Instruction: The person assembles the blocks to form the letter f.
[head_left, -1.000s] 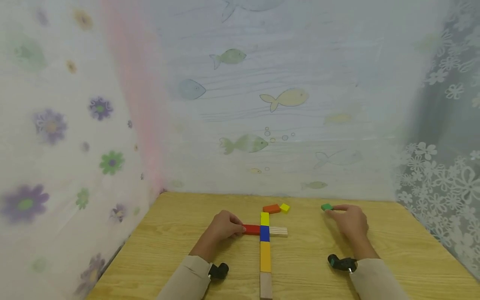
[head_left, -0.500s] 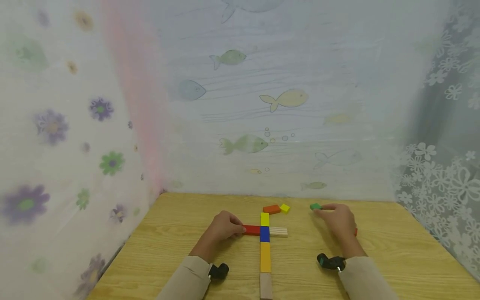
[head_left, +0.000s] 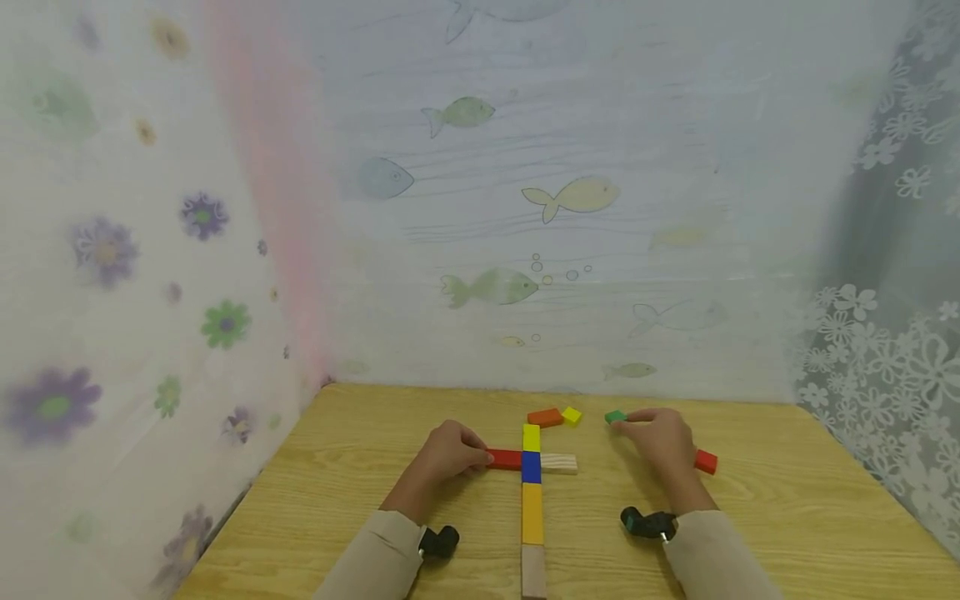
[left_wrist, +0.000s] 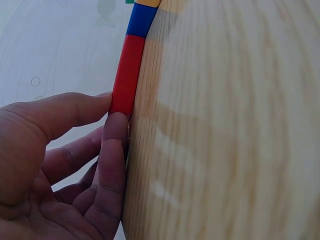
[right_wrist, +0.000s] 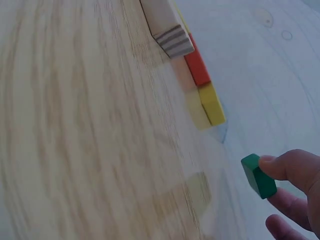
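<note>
My left hand [head_left: 448, 450] is at the outer end of a long red block [head_left: 505, 459], thumb and fingertips on it. That block's other end meets a blue block [head_left: 531, 467], as the left wrist view also shows. The blue block sits in a row between a yellow block [head_left: 531, 437] and a longer orange-yellow block [head_left: 532, 514], with a plain wood block [head_left: 533, 572] at the near end. Opposite the red one, a pale striped wood block [head_left: 558, 463] sticks out to the right. My right hand [head_left: 663, 442] pinches a small green block [right_wrist: 258, 176] above the table.
Behind the row lie an orange-red block [head_left: 544, 417] and a small yellow cube [head_left: 572, 416], end to end. Another red block [head_left: 707, 461] lies right of my right wrist. A fish-patterned curtain [head_left: 480, 208] hangs along the back edge of the wooden table [head_left: 337, 517].
My right hand has moved left with the green block, nearer the yellow cube. The red block beside that wrist has come into view. My left hand has stayed in place.
</note>
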